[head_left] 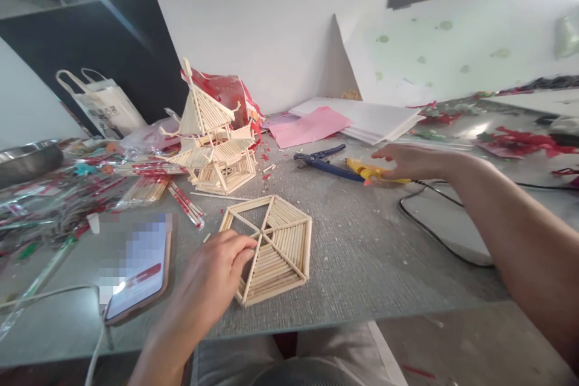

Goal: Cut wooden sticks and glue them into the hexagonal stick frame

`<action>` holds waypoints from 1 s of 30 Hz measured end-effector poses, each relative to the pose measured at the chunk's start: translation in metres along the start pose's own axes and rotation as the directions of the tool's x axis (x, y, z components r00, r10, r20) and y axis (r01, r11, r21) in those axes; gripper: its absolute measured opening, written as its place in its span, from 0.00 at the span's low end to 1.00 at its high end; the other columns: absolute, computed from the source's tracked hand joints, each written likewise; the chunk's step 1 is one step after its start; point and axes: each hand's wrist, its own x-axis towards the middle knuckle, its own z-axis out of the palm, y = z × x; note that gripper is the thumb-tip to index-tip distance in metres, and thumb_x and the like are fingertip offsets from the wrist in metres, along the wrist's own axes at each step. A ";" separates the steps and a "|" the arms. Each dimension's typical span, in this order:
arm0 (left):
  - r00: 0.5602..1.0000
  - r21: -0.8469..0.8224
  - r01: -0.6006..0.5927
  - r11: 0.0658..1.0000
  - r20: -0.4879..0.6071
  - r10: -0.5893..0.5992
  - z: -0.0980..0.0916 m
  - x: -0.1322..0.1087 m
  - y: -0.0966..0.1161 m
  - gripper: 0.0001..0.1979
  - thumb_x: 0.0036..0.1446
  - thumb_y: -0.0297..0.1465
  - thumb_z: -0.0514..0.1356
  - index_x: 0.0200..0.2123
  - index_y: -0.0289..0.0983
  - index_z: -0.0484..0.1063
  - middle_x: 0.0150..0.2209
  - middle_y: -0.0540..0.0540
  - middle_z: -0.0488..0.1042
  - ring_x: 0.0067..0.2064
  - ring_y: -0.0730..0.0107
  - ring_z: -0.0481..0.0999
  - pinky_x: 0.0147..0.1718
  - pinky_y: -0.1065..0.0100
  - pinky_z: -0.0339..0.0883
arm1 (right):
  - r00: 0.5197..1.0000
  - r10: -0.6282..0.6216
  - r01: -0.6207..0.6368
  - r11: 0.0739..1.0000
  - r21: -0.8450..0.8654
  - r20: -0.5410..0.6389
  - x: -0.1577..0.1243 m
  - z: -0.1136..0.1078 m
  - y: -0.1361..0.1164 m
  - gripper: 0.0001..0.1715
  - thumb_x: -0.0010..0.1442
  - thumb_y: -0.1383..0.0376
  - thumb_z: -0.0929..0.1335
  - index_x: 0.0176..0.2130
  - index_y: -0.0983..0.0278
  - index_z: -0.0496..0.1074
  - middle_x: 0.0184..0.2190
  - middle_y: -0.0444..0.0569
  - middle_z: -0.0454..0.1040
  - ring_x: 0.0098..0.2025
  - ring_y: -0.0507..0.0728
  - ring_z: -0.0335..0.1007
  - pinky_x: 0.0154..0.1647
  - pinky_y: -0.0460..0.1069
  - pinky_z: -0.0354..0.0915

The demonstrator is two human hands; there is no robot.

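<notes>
A flat hexagonal frame of thin wooden sticks (283, 241) lies near the table's front edge. Stick rows fill some of its triangular sections; others are gaps. Over its left side, my left hand (221, 262) has its fingers closed, with the tips at a spoke near the centre. That hand covers part of the frame. My right hand (407, 161) reaches over a yellow glue gun (355, 166) with thumb and fingers apart; contact with it is unclear. Beside the glue gun are blue-handled pliers (332, 167). A pagoda-like stick model (217, 145) stands behind the frame.
A phone (142, 277) lies at left, near packaged sticks (147, 187) and a metal bowl (29, 163). Pink paper (310, 126) and white boards (375, 120) lie at the back. A black cord (420, 223) loops under my right arm. Red decorations (529, 142) lie at right.
</notes>
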 end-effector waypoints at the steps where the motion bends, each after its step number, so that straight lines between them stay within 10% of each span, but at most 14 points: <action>1: 0.999 0.006 0.002 1.000 -0.042 -0.002 0.003 -0.004 -0.001 0.13 0.59 0.33 0.47 0.38 0.41 0.71 0.37 0.49 0.72 0.37 0.70 0.71 0.36 0.69 0.62 | 0.999 0.024 -0.023 0.998 0.054 -0.021 -0.003 -0.006 -0.011 0.17 0.49 0.64 0.66 0.40 0.69 0.72 0.38 0.57 0.72 0.36 0.56 0.67 0.34 0.48 0.57; 5: 0.990 0.041 -0.038 0.998 -0.133 0.044 0.014 -0.012 -0.003 0.14 0.59 0.31 0.47 0.37 0.41 0.72 0.35 0.48 0.72 0.38 0.69 0.71 0.37 0.67 0.64 | 0.960 -0.234 0.275 0.897 0.346 -0.156 -0.019 -0.015 -0.092 0.12 0.56 0.64 0.63 0.36 0.67 0.73 0.33 0.50 0.73 0.32 0.51 0.66 0.34 0.46 0.58; 9: 0.986 0.070 -0.057 0.996 -0.154 0.067 0.021 -0.015 -0.004 0.14 0.59 0.30 0.47 0.35 0.40 0.74 0.33 0.47 0.71 0.37 0.68 0.70 0.37 0.66 0.65 | 0.769 -0.635 0.593 0.668 0.450 -0.071 -0.032 -0.003 -0.174 0.11 0.57 0.69 0.62 0.32 0.66 0.74 0.29 0.47 0.72 0.32 0.49 0.65 0.35 0.43 0.59; 12: 0.984 0.075 -0.043 0.996 -0.170 0.055 0.023 -0.017 -0.003 0.14 0.59 0.29 0.47 0.36 0.39 0.73 0.33 0.46 0.71 0.37 0.68 0.70 0.37 0.65 0.65 | 0.726 -0.685 0.607 0.682 0.409 0.066 -0.031 0.005 -0.206 0.10 0.56 0.70 0.63 0.32 0.66 0.75 0.29 0.47 0.73 0.34 0.50 0.66 0.37 0.44 0.59; 30: 0.981 0.047 0.144 0.989 -0.138 -0.136 0.028 -0.014 0.012 0.11 0.56 0.27 0.50 0.33 0.39 0.72 0.33 0.47 0.72 0.37 0.63 0.71 0.38 0.62 0.62 | 0.692 -0.645 0.600 0.764 0.239 0.324 -0.023 0.016 -0.226 0.11 0.55 0.69 0.62 0.28 0.67 0.73 0.30 0.50 0.74 0.34 0.53 0.67 0.34 0.45 0.58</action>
